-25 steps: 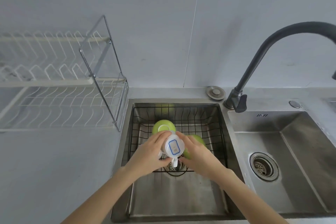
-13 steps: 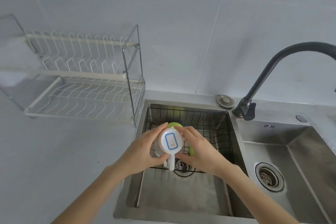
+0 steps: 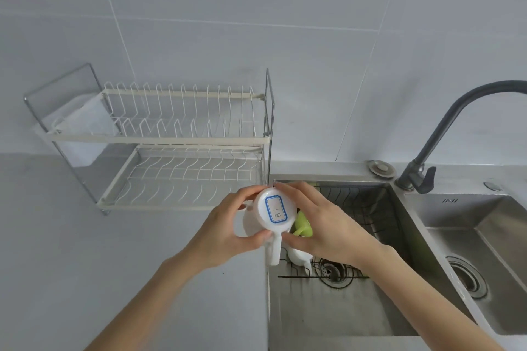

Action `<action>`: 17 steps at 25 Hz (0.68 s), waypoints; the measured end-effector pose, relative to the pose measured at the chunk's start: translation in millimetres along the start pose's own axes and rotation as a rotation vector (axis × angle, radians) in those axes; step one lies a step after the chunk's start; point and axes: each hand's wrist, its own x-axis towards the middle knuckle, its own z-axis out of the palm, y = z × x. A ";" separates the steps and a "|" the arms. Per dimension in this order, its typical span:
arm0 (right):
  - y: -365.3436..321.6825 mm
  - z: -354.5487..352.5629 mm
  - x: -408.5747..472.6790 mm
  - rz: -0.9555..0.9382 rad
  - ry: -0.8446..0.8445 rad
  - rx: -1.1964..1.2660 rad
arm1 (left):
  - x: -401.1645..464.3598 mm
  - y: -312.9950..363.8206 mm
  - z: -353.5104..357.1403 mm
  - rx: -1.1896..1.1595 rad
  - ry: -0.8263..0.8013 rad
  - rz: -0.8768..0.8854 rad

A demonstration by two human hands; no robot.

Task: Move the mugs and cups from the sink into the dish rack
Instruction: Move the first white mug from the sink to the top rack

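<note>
Far left on the counter (image 3: 85, 265) sits the dish rack (image 3: 182, 148), 2 tiers, white wire w/ chrome frame, both tiers bare; a white cloth-like piece hangs at its left end. Just in front of the rack's right corner, you're holding a white mug (image 3: 271, 216) upside down, base facing you, w/ a blue-bordered label on the base and the handle pointing down toward you. Your left hand (image 3: 228, 234) wraps the mug's left side, fingers curled over the top edge, thumb pressed under near the handle. Your right hand (image 3: 322, 225) grips the right side the same way, fingers on top, thumb underneath. The mug sits over the sink's left rim, above the counter edge. Behind your right hand a green cup (image 3: 303, 226) peeks out, resting in the black wire basket (image 3: 359, 205) inside the left sink (image 3: 328, 316) basin. Something white lies below it by the drain, can't tell what. Further right: black faucet (image 3: 445, 134), then the 2nd basin w/ its own drain.
</note>
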 end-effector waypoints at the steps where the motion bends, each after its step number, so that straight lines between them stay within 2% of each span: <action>1: -9.7 -2.5 5.6 -0.016 0.003 -0.029 | -2.7 -0.4 -10.0 -0.006 -0.001 0.013; 11: -69.9 -41.6 77.2 -0.154 -0.040 -0.279 | 12.3 8.5 -91.1 -0.061 0.001 0.129; 17: -76.1 -80.2 141.2 -0.123 -0.093 -0.328 | 60.5 22.4 -133.7 -0.032 0.073 0.194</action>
